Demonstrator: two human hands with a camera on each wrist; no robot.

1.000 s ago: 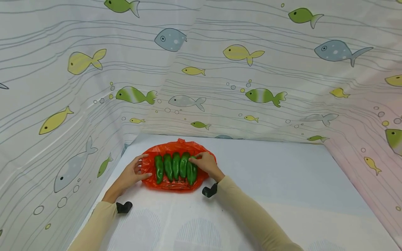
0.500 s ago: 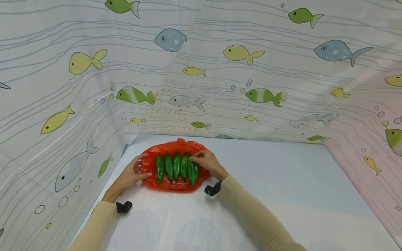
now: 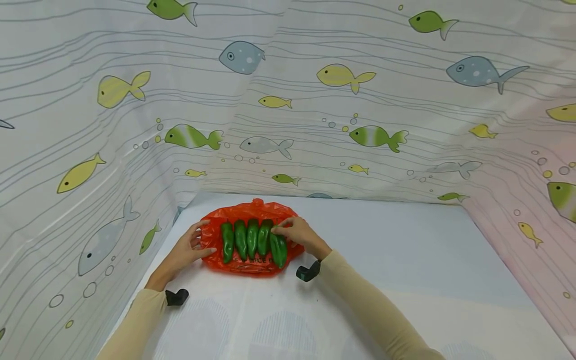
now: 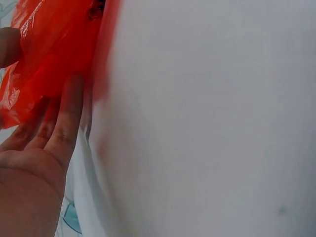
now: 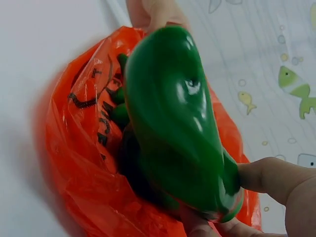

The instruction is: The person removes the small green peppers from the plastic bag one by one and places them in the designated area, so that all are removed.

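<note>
Several long green peppers (image 3: 253, 239) lie side by side in a red plastic bag (image 3: 211, 260) on the table. My right hand (image 3: 300, 234) pinches the rightmost pepper (image 3: 278, 250) near its stem end, thumb on one side and fingers on the other. In the right wrist view that pepper (image 5: 173, 113) is large and close, held above the bag, its tip pointing away from the hand. At the bag's left side, my left hand (image 3: 185, 251) touches the plastic with fairly straight, spread fingers. The left wrist view shows those fingers (image 4: 64, 123) against the bag's outer face.
A white table (image 3: 382, 250) extends to the right and front of the bag. Behind and on both sides hangs a fish-patterned cloth (image 3: 315, 120). Each wrist carries a black camera mount (image 3: 177, 297).
My right hand has shifted slightly right with the rightmost pepper, which now leans away from its neighbours. My left hand has stayed at the bag's left side.
</note>
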